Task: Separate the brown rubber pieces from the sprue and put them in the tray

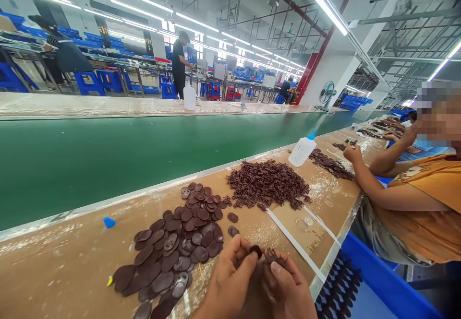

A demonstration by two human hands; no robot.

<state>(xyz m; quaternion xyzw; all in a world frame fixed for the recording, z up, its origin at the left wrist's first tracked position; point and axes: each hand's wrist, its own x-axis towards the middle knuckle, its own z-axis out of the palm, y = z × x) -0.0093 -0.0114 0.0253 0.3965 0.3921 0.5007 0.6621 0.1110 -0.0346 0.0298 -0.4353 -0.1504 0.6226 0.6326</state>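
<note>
Left hand (230, 278) pinches a dark brown oval disc (256, 251), long axis unclear; right hand (288, 283) grips a branched brown piece (273, 256) just right of it. Disc pile (194, 223) lies left, nearer the left hand. Brown worktable (72, 261); green conveyor belt (108, 156) beyond; strip-lit factory hall.

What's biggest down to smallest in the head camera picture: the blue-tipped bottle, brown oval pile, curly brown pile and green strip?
1. Green strip
2. Brown oval pile
3. Curly brown pile
4. Blue-tipped bottle

That's only how they look; the oval pile is nearer the camera.
</note>
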